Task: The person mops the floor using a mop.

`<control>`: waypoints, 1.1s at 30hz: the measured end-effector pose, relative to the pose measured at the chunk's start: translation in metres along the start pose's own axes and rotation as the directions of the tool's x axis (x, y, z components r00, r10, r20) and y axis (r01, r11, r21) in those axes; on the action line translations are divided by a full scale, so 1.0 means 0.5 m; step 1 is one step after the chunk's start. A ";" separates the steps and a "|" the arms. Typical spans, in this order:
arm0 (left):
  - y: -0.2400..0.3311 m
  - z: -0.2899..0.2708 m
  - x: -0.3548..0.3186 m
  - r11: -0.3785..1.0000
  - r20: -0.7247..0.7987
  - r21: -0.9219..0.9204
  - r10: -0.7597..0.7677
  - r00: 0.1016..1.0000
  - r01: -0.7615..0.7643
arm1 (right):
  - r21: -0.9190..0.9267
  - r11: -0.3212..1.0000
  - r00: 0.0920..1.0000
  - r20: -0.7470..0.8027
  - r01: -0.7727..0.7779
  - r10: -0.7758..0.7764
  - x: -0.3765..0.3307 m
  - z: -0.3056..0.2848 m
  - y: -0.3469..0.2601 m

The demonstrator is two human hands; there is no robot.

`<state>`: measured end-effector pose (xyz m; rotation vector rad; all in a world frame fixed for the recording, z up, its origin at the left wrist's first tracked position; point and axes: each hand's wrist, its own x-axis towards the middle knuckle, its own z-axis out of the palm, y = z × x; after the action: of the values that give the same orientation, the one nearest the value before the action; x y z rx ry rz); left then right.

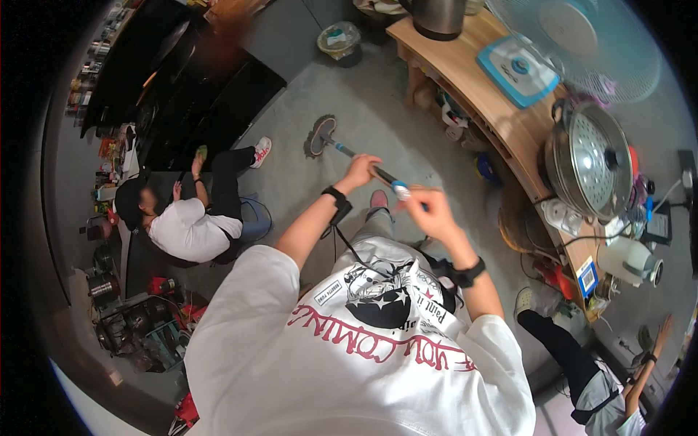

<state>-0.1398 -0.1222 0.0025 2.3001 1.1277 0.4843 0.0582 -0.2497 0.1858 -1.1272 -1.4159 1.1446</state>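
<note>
I hold a mop with both hands, its grey and blue pole [385, 176] slanting across in front of me. The mop's dark fringed oval head [320, 136] rests on the grey floor, ahead and to the left. My left hand [359, 173] is wrapped round the middle of the visible pole. Nearer to me, my right hand [430, 211] is closed at the pole's upper end, by a blue and white section. Black bands circle both wrists. A shoe of mine [379, 200] shows beneath the pole.
To the left sits a person [190, 232] in white beside a black cabinet [229, 98]. A wooden table [502, 120] on the right bears a fan [518, 69] and a steamer pot [590, 163]. A lined bin [340, 43] stands ahead; another person [600, 389] is at lower right.
</note>
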 end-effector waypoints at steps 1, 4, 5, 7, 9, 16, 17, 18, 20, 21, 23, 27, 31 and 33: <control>0.035 0.048 -0.002 0.999 0.095 -0.053 -0.008 0.995 0.013 | -0.064 0.993 0.995 0.006 -0.101 0.101 -0.051 -0.054 -0.025; 0.206 0.175 0.002 0.969 0.271 -0.244 0.103 0.957 -0.035 | 0.066 0.989 0.963 -0.227 -0.130 0.142 -0.227 -0.174 -0.045; 0.271 0.210 0.002 0.964 0.332 -0.254 0.158 0.930 -0.073 | 0.095 0.991 0.919 -0.374 -0.094 0.123 -0.301 -0.210 -0.025; 0.408 0.270 0.001 0.946 0.473 -0.300 0.256 0.843 -0.119 | 0.170 0.984 0.777 -0.626 0.056 0.063 -0.417 -0.266 -0.064; 0.516 0.332 -0.009 0.884 0.593 -0.456 0.386 0.707 -0.100 | 0.089 0.918 0.586 -0.793 0.387 -0.170 -0.521 -0.300 -0.091; 0.760 0.500 -0.111 0.723 0.597 -0.604 0.689 0.412 -0.334 | -0.399 0.917 -0.401 -0.839 -0.007 -0.368 -0.766 -0.338 -0.168; 0.774 0.504 -0.117 0.757 0.656 -0.547 0.653 0.379 -0.358 | -0.405 0.914 -0.399 -0.836 -0.013 -0.376 -0.778 -0.343 -0.169; 0.779 0.506 -0.118 0.752 0.652 -0.555 0.659 0.376 -0.357 | -0.374 0.926 -0.476 -0.806 -0.053 -0.352 -0.795 -0.352 -0.162; 0.780 0.503 -0.117 0.803 0.722 -0.501 0.593 0.357 -0.322 | -0.318 0.948 -0.528 -0.802 -0.020 -0.280 -0.809 -0.368 -0.137; 0.774 0.501 -0.111 0.799 0.718 -0.509 0.600 0.354 -0.321 | -0.294 0.955 -0.524 -0.809 -0.033 -0.267 -0.801 -0.374 -0.126; 0.732 0.484 -0.081 0.829 0.722 -0.463 0.559 0.409 -0.315 | -0.289 0.957 -0.468 -0.848 0.012 -0.250 -0.768 -0.390 -0.094; 0.616 0.422 -0.002 0.863 0.720 -0.449 0.503 0.478 -0.232 | -0.208 0.978 -0.377 -0.906 0.002 -0.192 -0.602 -0.392 -0.058; 0.427 0.361 0.075 0.929 0.622 -0.353 0.321 0.714 -0.111 | -0.134 0.990 -0.189 -0.974 0.051 -0.122 -0.383 -0.368 0.037; 0.307 0.311 0.104 0.944 0.546 -0.326 0.226 0.807 -0.044 | -0.057 0.991 -0.077 -0.996 0.118 -0.048 -0.261 -0.338 0.089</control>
<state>0.0670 -0.2055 -0.0251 2.0486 0.5428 -0.0181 0.2440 -0.3555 0.1426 -1.3128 -0.1300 -0.0743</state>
